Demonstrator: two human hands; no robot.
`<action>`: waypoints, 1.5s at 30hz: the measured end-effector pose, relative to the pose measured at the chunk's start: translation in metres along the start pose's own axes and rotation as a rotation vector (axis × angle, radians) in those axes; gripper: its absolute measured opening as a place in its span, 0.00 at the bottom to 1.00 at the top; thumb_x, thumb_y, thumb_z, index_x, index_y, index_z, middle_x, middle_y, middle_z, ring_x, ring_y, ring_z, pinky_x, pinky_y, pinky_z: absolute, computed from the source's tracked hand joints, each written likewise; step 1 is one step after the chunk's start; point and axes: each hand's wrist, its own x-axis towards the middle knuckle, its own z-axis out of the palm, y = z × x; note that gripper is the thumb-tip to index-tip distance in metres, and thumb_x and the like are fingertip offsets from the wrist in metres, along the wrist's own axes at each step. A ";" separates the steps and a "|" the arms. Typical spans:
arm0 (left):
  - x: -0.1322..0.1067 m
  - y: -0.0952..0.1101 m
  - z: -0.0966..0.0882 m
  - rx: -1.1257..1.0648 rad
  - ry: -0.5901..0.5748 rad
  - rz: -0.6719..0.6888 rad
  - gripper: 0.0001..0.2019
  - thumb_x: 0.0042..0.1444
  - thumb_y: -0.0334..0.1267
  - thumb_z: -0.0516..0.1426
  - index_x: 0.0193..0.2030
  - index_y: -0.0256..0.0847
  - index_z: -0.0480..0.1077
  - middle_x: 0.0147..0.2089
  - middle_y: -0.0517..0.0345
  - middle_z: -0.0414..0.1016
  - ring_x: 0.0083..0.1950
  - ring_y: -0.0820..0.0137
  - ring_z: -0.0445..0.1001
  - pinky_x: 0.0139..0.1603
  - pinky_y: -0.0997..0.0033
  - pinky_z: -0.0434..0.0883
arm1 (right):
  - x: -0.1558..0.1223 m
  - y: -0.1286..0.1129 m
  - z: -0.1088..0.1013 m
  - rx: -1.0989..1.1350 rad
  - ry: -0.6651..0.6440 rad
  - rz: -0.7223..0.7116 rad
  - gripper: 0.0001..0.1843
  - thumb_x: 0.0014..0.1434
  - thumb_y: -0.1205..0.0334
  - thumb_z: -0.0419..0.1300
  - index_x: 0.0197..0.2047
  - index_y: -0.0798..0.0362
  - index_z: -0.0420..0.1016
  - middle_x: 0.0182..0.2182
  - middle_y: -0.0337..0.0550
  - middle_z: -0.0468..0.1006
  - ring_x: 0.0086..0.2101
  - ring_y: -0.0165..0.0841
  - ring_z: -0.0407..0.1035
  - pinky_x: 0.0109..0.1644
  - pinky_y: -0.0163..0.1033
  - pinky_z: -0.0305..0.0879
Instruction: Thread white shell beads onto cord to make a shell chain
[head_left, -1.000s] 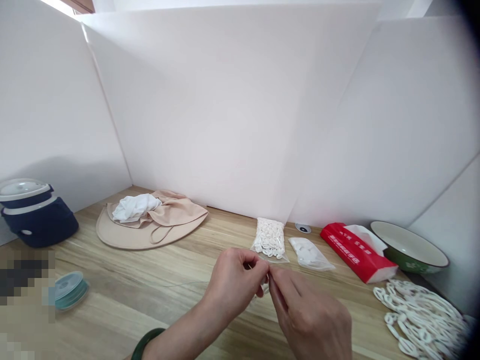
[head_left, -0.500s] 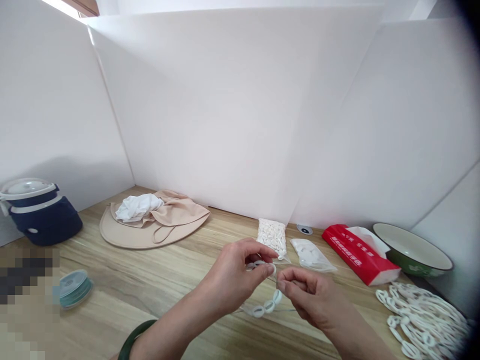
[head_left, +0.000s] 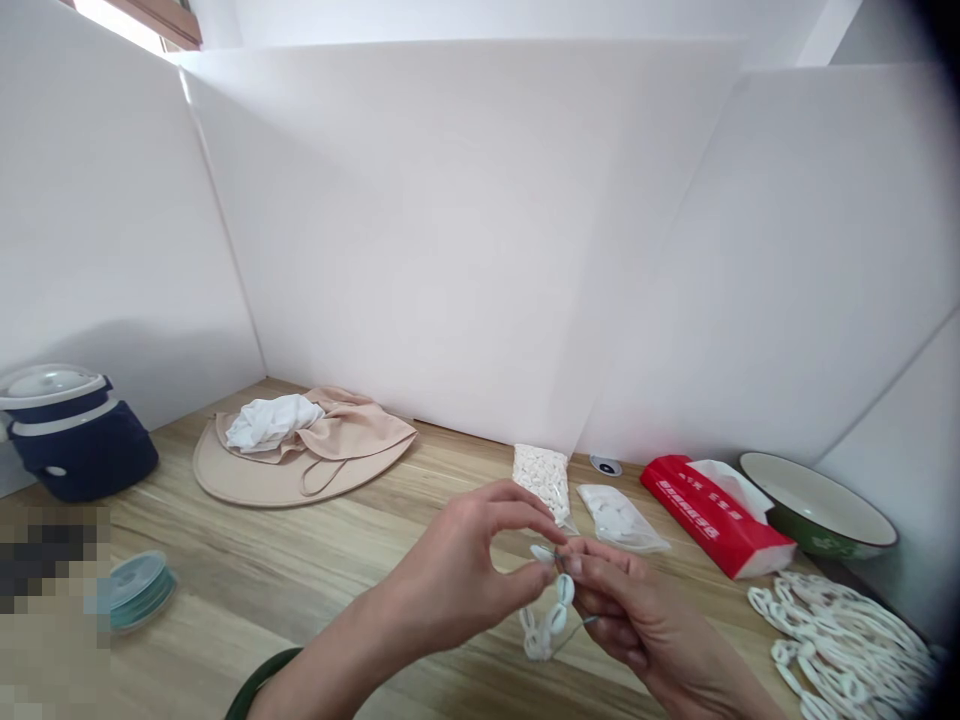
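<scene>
My left hand (head_left: pixel 491 560), a green bangle on its wrist, curves its index finger and thumb around one end of a string of white cowrie-like shells (head_left: pixel 558 618). The fingers are closed at the tips on that string, beside a single white shell. Against those fingertips, my right hand (head_left: pixel 619 600) pinches the thin cord (head_left: pixel 576 632) close to the same shell. Several shells hang in a loop below both hands, just over the wooden table. The exact grip of the fingertips is partly hidden.
Behind the hands lie a bag of small white shells (head_left: pixel 541 478) and another clear bag (head_left: pixel 621 518). To the right are a red tissue pack (head_left: pixel 709 515), a green bowl (head_left: pixel 832 545) and a heap of shell strings (head_left: pixel 847 640). At left are a thread spool (head_left: pixel 139 592), beige hat (head_left: pixel 360 430) and blue container (head_left: pixel 79 440).
My hands have come together, the right fingertips now meeting the left ones at the cord. The hanging shell loop has shifted right and bunched up. The view has tilted slightly.
</scene>
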 end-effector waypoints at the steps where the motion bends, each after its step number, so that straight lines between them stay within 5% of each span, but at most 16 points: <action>1: -0.001 0.000 0.001 0.034 -0.016 0.008 0.11 0.50 0.30 0.62 0.42 0.44 0.77 0.46 0.59 0.75 0.48 0.70 0.73 0.52 0.75 0.66 | 0.000 -0.001 0.000 -0.015 -0.001 -0.003 0.18 0.51 0.50 0.66 0.32 0.55 0.66 0.18 0.25 0.49 0.19 0.20 0.33 0.18 0.29 0.30; 8: -0.002 -0.009 0.010 0.185 0.011 0.018 0.08 0.58 0.35 0.56 0.38 0.44 0.78 0.40 0.57 0.77 0.40 0.69 0.75 0.42 0.73 0.67 | -0.006 -0.004 0.003 -0.089 0.014 -0.016 0.17 0.52 0.50 0.65 0.29 0.53 0.65 0.18 0.26 0.48 0.20 0.22 0.34 0.20 0.30 0.30; 15: -0.003 -0.001 0.006 0.240 0.029 -0.059 0.06 0.56 0.31 0.54 0.32 0.42 0.72 0.34 0.58 0.76 0.38 0.67 0.73 0.39 0.72 0.65 | -0.001 -0.007 -0.006 -0.481 0.152 -0.152 0.20 0.50 0.43 0.63 0.31 0.53 0.72 0.16 0.27 0.52 0.18 0.22 0.42 0.20 0.33 0.34; 23: 0.001 0.000 0.007 -0.163 -0.029 -0.114 0.07 0.49 0.26 0.57 0.23 0.40 0.67 0.41 0.57 0.77 0.46 0.67 0.73 0.51 0.70 0.64 | 0.000 -0.006 -0.005 -0.610 0.122 -0.265 0.17 0.52 0.45 0.61 0.29 0.52 0.74 0.19 0.32 0.59 0.20 0.25 0.47 0.22 0.33 0.41; 29: 0.006 -0.008 0.007 -0.652 -0.084 -0.284 0.03 0.50 0.31 0.59 0.26 0.36 0.69 0.34 0.53 0.78 0.38 0.68 0.73 0.40 0.70 0.67 | -0.007 -0.014 0.000 -0.671 0.133 -0.247 0.15 0.52 0.47 0.60 0.28 0.51 0.76 0.20 0.34 0.65 0.22 0.28 0.55 0.24 0.33 0.52; 35: 0.009 -0.004 0.001 -0.645 0.008 -0.361 0.05 0.49 0.32 0.58 0.25 0.34 0.70 0.28 0.56 0.75 0.31 0.73 0.68 0.36 0.73 0.64 | -0.014 -0.016 -0.005 -0.372 -0.015 -0.187 0.11 0.59 0.53 0.59 0.31 0.52 0.74 0.26 0.37 0.73 0.32 0.31 0.66 0.42 0.37 0.62; 39: 0.008 -0.005 0.001 -0.723 -0.048 -0.401 0.05 0.49 0.33 0.58 0.25 0.34 0.69 0.27 0.56 0.74 0.28 0.74 0.65 0.33 0.73 0.62 | -0.015 -0.016 -0.003 0.080 -0.129 -0.140 0.12 0.59 0.58 0.60 0.26 0.54 0.72 0.21 0.36 0.66 0.36 0.34 0.68 0.49 0.43 0.62; 42: 0.007 -0.008 0.002 -0.770 -0.078 -0.424 0.05 0.50 0.33 0.57 0.26 0.34 0.69 0.28 0.56 0.74 0.29 0.74 0.66 0.34 0.73 0.62 | -0.014 -0.014 -0.002 0.238 -0.143 -0.136 0.12 0.58 0.58 0.61 0.25 0.54 0.72 0.16 0.29 0.51 0.22 0.27 0.57 0.35 0.40 0.68; 45: 0.007 -0.011 0.001 -0.805 -0.022 -0.426 0.06 0.51 0.33 0.58 0.26 0.35 0.68 0.28 0.56 0.74 0.28 0.73 0.68 0.34 0.72 0.63 | -0.011 -0.009 -0.004 0.128 -0.130 -0.126 0.12 0.59 0.57 0.60 0.28 0.53 0.71 0.17 0.26 0.48 0.18 0.23 0.41 0.19 0.28 0.51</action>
